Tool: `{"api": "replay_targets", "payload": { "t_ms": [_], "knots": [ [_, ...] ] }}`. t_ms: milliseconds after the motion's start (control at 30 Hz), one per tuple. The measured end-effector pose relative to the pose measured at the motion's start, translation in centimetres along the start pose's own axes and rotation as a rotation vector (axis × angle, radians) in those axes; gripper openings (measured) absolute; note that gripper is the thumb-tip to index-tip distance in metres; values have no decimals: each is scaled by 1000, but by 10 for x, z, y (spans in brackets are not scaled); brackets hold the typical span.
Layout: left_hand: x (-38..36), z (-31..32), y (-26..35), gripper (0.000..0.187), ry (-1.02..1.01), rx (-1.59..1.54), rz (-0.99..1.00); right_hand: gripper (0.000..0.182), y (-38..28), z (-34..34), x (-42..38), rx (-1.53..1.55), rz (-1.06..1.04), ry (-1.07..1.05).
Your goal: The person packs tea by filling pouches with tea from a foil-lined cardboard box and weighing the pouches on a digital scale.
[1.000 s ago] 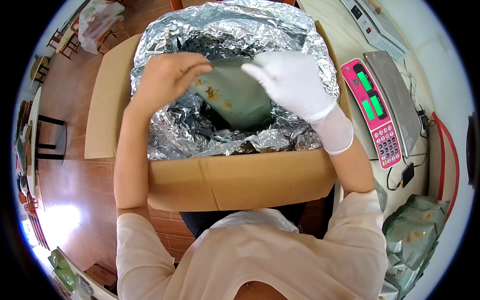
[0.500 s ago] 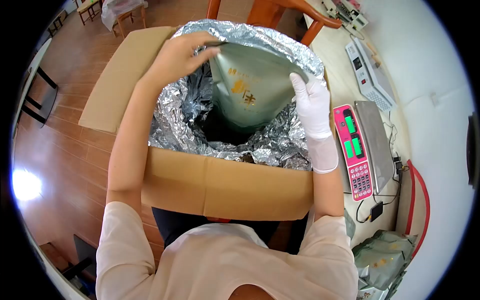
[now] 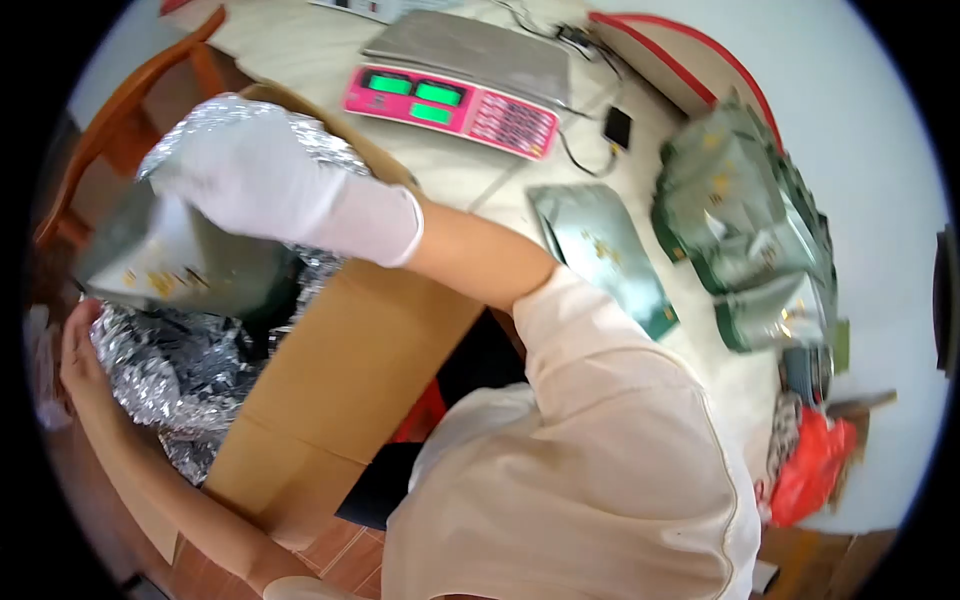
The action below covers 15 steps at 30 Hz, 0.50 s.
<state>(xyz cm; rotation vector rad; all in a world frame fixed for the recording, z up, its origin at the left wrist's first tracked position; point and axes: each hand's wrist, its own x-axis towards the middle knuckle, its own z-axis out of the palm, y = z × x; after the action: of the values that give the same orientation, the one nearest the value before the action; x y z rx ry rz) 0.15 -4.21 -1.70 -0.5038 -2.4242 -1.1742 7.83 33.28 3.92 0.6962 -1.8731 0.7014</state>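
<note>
A green foil pouch (image 3: 180, 265) with gold lettering is inside the cardboard box (image 3: 335, 385), among crumpled silver foil lining (image 3: 165, 365). My right hand (image 3: 250, 180), in a white glove, is closed on the pouch's upper edge and somewhat blurred by motion. At the pouch's left corner is my bare left hand (image 3: 80, 345), its fingers bent around the edge; the fingertips are partly hidden. What the pouch holds cannot be seen.
A pink-fronted scale (image 3: 450, 105) with lit green displays stands on the table (image 3: 480, 185). A flat green pouch (image 3: 605, 250) lies nearer, with several filled pouches (image 3: 740, 210) to its right. A wooden chair (image 3: 120, 140) is behind the box; a red bag (image 3: 812, 460) is far right.
The view has swung right, so the box now appears at the left and more of the table shows. The pouch has tilted, with my right hand now over its top.
</note>
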Motion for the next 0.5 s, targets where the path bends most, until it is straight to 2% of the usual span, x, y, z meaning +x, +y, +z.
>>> {"api": "replay_targets", "payload": {
  "t_ms": [33,67,100,167,200,267,300,333,367,433,500],
  "knots": [
    [8,1,-8,33,26,-11,124,15,6,-14,-1,-434,-54,34],
    [9,5,-15,35,95,-86,119,13,15,-39,-1,-651,-15,-23],
    [9,10,-12,35,69,-66,67,12,23,-65,0,-868,11,-89],
    [3,30,12,36,17,-2,7,17,83,-110,-3,-924,161,-25],
    [-6,50,38,36,-14,42,0,28,69,-171,-9,-1196,242,-77],
    [-24,82,69,30,-151,71,91,28,24,-229,-5,-440,529,296],
    [-30,94,76,27,-231,22,116,28,1,-258,-3,-100,575,543],
    [-36,103,81,24,-313,-25,136,30,-4,-284,-12,-169,580,563],
    [-40,110,86,24,-320,-35,146,31,-7,-310,-19,-268,486,537],
    [-46,118,96,19,-450,-110,108,25,-23,-345,-31,-591,574,587],
    [-48,123,89,20,-455,-121,108,33,1,-398,-67,-834,573,511]
  ]
}}
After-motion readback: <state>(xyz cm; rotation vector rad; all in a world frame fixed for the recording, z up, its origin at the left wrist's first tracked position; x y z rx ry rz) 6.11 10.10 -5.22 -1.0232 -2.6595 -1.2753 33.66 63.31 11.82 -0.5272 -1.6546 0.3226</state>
